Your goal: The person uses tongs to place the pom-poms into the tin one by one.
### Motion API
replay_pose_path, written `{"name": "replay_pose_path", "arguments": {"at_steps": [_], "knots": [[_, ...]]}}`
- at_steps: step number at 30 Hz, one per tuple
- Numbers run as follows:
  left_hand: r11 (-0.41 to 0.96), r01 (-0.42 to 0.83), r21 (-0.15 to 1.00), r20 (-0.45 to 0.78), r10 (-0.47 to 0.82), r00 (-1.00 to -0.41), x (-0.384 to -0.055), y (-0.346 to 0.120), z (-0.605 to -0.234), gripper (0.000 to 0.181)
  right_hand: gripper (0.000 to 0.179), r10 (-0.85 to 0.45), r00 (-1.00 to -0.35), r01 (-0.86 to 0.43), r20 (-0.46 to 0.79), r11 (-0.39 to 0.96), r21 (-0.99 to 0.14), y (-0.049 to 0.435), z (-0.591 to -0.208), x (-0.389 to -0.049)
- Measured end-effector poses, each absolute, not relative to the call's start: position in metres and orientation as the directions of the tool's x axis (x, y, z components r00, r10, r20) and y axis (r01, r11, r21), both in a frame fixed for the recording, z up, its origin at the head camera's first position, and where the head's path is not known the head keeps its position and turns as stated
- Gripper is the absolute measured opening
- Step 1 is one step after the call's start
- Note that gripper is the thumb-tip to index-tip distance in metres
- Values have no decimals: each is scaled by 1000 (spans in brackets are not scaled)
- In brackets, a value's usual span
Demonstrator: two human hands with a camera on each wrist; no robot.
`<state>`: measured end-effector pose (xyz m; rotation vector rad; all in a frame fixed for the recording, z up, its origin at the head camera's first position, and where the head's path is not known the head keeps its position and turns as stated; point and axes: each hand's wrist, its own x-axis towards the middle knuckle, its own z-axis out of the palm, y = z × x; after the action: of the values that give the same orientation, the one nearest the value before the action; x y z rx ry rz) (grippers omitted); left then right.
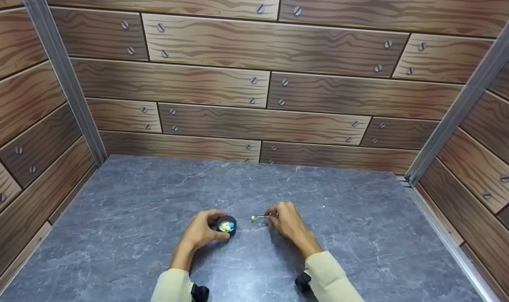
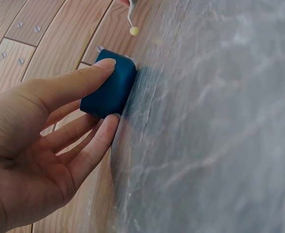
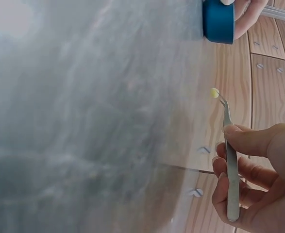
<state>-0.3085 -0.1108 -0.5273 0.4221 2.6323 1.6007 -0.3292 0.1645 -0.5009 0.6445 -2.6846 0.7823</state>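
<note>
My left hand (image 1: 202, 228) grips a small round dark blue cup (image 2: 115, 87) that stands on the grey tabletop, thumb on one side and fingers on the other. Inside the cup lie several small beads (image 1: 227, 227), white, yellow and blue. In my right hand (image 1: 286, 218) is a pair of metal tweezers (image 3: 232, 179) with a bent tip, pinched between thumb and fingers. A yellow bead (image 3: 215, 93) sits at the tweezers' tip. In the head view the bead is a short way right of the cup, apart from it.
The grey marbled tabletop (image 1: 342, 235) spreads around both hands. Wood-patterned walls (image 1: 221, 88) with metal corner strips (image 1: 455, 96) enclose it at the back and sides. A tiny white speck (image 1: 324, 206) lies on the tabletop to the right of my right hand.
</note>
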Motion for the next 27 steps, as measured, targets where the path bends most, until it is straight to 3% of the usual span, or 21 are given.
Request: {"name": "replay_pose_path", "arguments": {"at_steps": [13,27], "knots": [[432,234,871,135,248,-959,-308,-110,-528,58,10,-426,-784,-605,453,688,-400,144,-490,-319],[422,249,872,147,260,-954,-309,-111,-528,58,10,-471,-777,-624,419,668,-406,124,-488,-313]]}}
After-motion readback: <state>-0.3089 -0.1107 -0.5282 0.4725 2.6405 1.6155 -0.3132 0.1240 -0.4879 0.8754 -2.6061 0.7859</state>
